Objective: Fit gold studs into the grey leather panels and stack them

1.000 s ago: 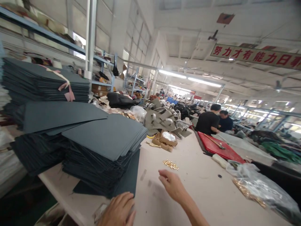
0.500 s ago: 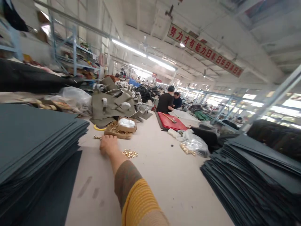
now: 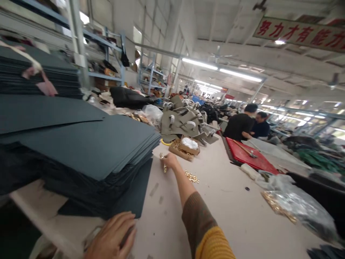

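Note:
My right hand [image 3: 170, 161] reaches forward over the pale tabletop, its fingers closed at a few small gold metal fittings [image 3: 165, 167]. Part of its grip is hidden by the hand itself. Just to its right lies a loose pile of gold fittings [image 3: 192, 176]. Beyond it stands a cardboard box [image 3: 180, 150] of small gold parts, with a smaller box holding a white bundle on top. At the lower edge of the view my left hand [image 3: 114, 235] lies with fingers stretched out by the corner of a dark sheet [image 3: 132, 196]; a dark gap shows under its thumb.
Stacked dark blue-grey sheets [image 3: 88, 144] cover the left side. Grey-green pieces with white handles [image 3: 180, 122] are heaped behind the boxes. To the right lie a red board [image 3: 249, 154] with a hammer [image 3: 250, 153] and a clear plastic bag [image 3: 299, 199]. Two people stand farther back.
The view has swung left, bringing more of the left stack into sight. My left hand has come in at the bottom. My right hand remains near the boxes, with more gold fittings showing beside its fingers.

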`<move>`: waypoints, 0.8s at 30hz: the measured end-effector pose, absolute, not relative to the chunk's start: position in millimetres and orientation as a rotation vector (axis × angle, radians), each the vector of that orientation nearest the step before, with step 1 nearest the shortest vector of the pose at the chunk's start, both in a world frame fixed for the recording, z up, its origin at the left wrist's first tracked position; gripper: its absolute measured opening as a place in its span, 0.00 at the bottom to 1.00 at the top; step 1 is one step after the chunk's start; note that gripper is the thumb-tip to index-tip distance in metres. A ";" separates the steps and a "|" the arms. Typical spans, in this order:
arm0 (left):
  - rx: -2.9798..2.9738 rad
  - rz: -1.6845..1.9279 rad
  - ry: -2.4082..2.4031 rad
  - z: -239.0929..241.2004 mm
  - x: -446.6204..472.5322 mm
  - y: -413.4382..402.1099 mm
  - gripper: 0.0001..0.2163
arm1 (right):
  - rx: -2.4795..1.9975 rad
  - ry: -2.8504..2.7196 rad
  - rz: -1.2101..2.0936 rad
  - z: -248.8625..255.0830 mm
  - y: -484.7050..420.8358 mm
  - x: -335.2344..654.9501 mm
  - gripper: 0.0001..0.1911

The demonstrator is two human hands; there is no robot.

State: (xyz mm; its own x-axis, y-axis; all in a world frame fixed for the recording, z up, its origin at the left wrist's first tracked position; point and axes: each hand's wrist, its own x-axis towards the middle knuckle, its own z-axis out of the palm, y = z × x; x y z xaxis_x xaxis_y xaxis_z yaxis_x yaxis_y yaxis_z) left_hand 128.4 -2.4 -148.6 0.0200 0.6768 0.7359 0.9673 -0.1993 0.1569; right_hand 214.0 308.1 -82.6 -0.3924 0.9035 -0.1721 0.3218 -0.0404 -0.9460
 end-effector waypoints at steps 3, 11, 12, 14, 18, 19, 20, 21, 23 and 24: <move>-1.901 -1.020 -1.763 -141.6 134.2 -2.5 0.06 | -1.267 -1.622 1.717 -77.2 292.8 230.5 0.13; -2.078 -1.561 -2.195 -127.2 145.1 -11.2 0.09 | -0.970 -1.297 2.087 -75.3 200.9 271.3 0.12; -2.055 -1.774 -2.275 -119.3 148.4 -7.1 0.10 | -0.942 -1.278 2.098 -76.6 188.6 273.1 0.13; -1.876 -2.187 -2.382 -104.2 155.0 7.2 0.15 | -0.904 -1.256 2.094 -79.1 165.7 275.4 0.18; -1.647 -2.469 -2.420 -92.9 166.9 44.3 0.24 | -0.870 -1.284 2.019 -84.2 127.9 277.6 0.24; -1.618 -2.511 -2.412 -94.6 170.0 51.3 0.25 | -0.878 -1.343 1.958 -86.1 120.7 277.8 0.24; -1.587 -2.540 -2.404 -97.4 173.4 56.6 0.24 | -0.893 -1.419 1.876 -88.6 114.5 278.0 0.24; -1.547 -2.556 -2.396 -101.1 176.8 60.1 0.24 | -0.912 -1.501 1.777 -91.7 109.4 278.1 0.24; -1.446 -2.556 -2.388 -109.0 183.7 63.1 0.22 | -0.940 -1.644 1.562 -98.9 102.5 278.3 0.23; -1.402 -2.549 -2.381 -112.6 186.8 63.4 0.21 | -0.941 -1.687 1.469 -102.5 100.4 278.4 0.22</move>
State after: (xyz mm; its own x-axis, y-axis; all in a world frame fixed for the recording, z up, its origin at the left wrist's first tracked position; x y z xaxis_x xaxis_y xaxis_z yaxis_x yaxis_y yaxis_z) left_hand 186.8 63.4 -112.6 -0.5629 0.8213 0.0921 0.0362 -0.0869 0.9956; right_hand 278.4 100.4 -102.5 -0.4916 0.8697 0.0437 0.0763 0.0931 -0.9927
